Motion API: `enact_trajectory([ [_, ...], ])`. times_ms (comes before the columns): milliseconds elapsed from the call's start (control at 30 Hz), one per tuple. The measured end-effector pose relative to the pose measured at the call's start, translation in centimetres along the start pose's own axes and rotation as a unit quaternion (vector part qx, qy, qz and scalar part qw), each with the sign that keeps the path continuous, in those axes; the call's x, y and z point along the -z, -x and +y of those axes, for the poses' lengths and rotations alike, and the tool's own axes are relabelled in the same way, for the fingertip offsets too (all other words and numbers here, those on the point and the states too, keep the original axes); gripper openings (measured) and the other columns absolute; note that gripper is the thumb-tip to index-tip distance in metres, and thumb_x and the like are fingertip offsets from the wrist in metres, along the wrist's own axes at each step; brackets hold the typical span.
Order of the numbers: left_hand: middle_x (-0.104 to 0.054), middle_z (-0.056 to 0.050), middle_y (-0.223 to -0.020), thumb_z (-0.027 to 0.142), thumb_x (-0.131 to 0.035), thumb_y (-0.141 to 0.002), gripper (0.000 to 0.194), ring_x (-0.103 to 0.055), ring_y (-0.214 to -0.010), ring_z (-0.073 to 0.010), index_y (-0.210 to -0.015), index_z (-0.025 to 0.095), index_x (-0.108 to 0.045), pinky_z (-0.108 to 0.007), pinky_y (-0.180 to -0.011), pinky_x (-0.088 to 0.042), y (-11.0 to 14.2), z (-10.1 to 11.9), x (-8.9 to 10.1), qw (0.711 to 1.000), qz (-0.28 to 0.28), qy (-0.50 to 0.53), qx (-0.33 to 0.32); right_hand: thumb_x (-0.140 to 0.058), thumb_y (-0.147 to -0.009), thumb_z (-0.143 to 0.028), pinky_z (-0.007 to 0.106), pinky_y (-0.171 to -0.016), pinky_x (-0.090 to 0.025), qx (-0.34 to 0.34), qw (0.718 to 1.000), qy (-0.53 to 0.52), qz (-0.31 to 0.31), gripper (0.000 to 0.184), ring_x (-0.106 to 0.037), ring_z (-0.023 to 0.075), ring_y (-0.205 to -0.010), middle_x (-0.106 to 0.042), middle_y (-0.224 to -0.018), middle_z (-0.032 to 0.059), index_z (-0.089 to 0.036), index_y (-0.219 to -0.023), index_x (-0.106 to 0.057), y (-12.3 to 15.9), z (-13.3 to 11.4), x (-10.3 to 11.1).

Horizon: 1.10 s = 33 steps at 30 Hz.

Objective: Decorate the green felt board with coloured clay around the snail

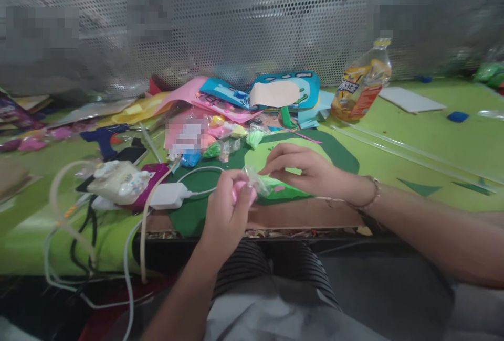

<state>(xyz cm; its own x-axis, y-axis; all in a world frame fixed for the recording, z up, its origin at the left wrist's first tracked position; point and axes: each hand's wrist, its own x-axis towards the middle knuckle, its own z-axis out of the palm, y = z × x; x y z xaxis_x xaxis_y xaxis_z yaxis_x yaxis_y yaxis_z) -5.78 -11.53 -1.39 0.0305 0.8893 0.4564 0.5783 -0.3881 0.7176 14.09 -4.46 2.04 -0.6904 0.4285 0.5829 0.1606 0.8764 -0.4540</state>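
Observation:
Pink clay [238,193] in a clear plastic bag [258,181] is gripped in my left hand [226,210], with the fingers wrapped round it and the thumb on top. From the right, my right hand [305,170] reaches in with bent fingers, its fingertips pinched at the loose end of the bag. A beaded bracelet circles that wrist. Below both hands lies a dark green sheet [338,155] with a light green shape [255,158] on it. A small pink piece [280,189] rests on the light green, under my right hand.
To the left, a white adapter [169,195], cables and a decorated clear case [122,181] lie near a blue glue gun [104,139]. Small clay bags [191,158] and coloured foam sheets [220,94] crowd behind. A plastic bottle [362,84] stands back right, near green scraps [419,188].

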Motion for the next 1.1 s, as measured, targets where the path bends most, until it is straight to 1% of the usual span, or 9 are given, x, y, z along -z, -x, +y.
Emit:
enact_trajectory([
  [67,-0.063,0.001,-0.081,0.037,-0.041,-0.094,0.017,-0.061,-0.073,-0.014,-0.097,0.023,-0.049,-0.025,-0.066,-0.046,-1.2,0.7,-0.4,1.0,-0.002,0.009,-0.013,-0.048,-0.09,-0.014,0.03,-0.073,-0.048,-0.008,1.0,0.001,0.006,0.017,-0.057,0.0151,-0.083,-0.06,-0.088,0.0061,-0.018,-0.098,-0.062,0.0,0.0,-0.1],
  [233,-0.061,-0.001,-0.086,0.039,-0.04,-0.093,0.02,-0.059,-0.081,-0.0157,-0.096,0.022,-0.049,-0.026,-0.071,-0.046,-3.2,2.0,-1.0,0.999,-0.025,-0.001,-0.021,-0.052,-0.088,-0.018,0.03,-0.069,-0.048,0.004,0.997,-0.015,0.07,0.011,-0.056,0.0145,-0.078,-0.058,-0.082,0.0033,-0.019,-0.091,-0.063,0.3,0.8,-0.3],
  [500,-0.057,0.003,-0.074,0.041,-0.035,-0.095,0.023,-0.056,-0.065,-0.0119,-0.098,0.022,-0.047,-0.022,-0.06,-0.045,-3.4,2.6,-1.9,0.996,-0.076,0.039,-0.01,-0.058,-0.086,-0.02,0.028,-0.065,-0.046,-0.016,0.997,-0.01,0.073,0.008,-0.054,0.0134,-0.073,-0.055,-0.079,0.0019,-0.018,-0.085,-0.066,0.5,1.4,-0.2],
  [667,-0.062,0.0,-0.087,0.039,-0.036,-0.095,0.022,-0.06,-0.079,-0.0143,-0.102,0.022,-0.048,-0.025,-0.07,-0.046,-3.0,2.3,-2.2,0.998,-0.048,0.007,-0.034,-0.056,-0.083,-0.016,0.027,-0.064,-0.044,-0.021,0.995,-0.023,0.094,0.007,-0.051,0.0123,-0.071,-0.054,-0.077,0.0013,-0.017,-0.078,-0.062,0.2,0.6,-0.1],
  [800,-0.063,0.0,-0.082,0.038,-0.036,-0.095,0.022,-0.061,-0.075,-0.0155,-0.101,0.021,-0.049,-0.026,-0.069,-0.046,-2.1,1.8,-2.0,1.0,-0.014,-0.016,-0.013,-0.053,-0.084,-0.021,0.025,-0.056,-0.04,-0.109,0.982,-0.078,0.131,0.009,-0.048,0.0113,-0.063,-0.052,-0.071,0.0,-0.017,-0.077,-0.056,0.1,0.4,0.7],
  [833,-0.063,0.0,-0.08,0.037,-0.036,-0.095,0.021,-0.061,-0.073,-0.0155,-0.101,0.021,-0.049,-0.026,-0.067,-0.046,-1.7,1.6,-1.9,0.999,-0.018,-0.027,-0.007,-0.052,-0.084,-0.021,0.024,-0.055,-0.039,-0.126,0.982,-0.072,0.118,0.009,-0.047,0.0111,-0.062,-0.052,-0.07,-0.0001,-0.016,-0.077,-0.056,0.1,0.5,1.1],
  [900,-0.064,-0.001,-0.081,0.036,-0.036,-0.095,0.022,-0.061,-0.074,-0.0161,-0.098,0.021,-0.051,-0.027,-0.068,-0.047,-0.7,1.1,-1.6,0.997,-0.059,-0.046,-0.01,-0.052,-0.083,-0.018,0.024,-0.056,-0.039,-0.129,0.991,-0.012,0.041,0.01,-0.048,0.0111,-0.062,-0.054,-0.069,0.0003,-0.016,-0.074,-0.057,0.2,1.1,1.9],
  [1000,-0.065,-0.007,-0.104,0.03,-0.036,-0.095,0.023,-0.06,-0.097,-0.0193,-0.105,0.019,-0.053,-0.031,-0.084,-0.046,0.5,0.5,-1.1,0.979,-0.178,-0.064,-0.08,-0.051,-0.083,-0.012,0.025,-0.064,-0.04,-0.073,0.983,0.095,-0.137,0.015,-0.051,0.0118,-0.067,-0.057,-0.071,0.0016,-0.016,-0.072,-0.061,0.6,1.8,2.4],
  [1100,-0.057,-0.011,-0.126,0.025,-0.034,-0.094,0.031,-0.048,-0.121,-0.0219,-0.12,0.016,-0.048,-0.038,-0.101,-0.037,1.0,0.2,-1.0,0.956,-0.242,-0.082,-0.143,-0.047,-0.088,-0.013,0.025,-0.065,-0.039,-0.02,0.958,0.164,-0.236,0.02,-0.053,0.0137,-0.073,-0.058,-0.076,0.0037,-0.016,-0.078,-0.064,1.0,2.1,2.0],
])
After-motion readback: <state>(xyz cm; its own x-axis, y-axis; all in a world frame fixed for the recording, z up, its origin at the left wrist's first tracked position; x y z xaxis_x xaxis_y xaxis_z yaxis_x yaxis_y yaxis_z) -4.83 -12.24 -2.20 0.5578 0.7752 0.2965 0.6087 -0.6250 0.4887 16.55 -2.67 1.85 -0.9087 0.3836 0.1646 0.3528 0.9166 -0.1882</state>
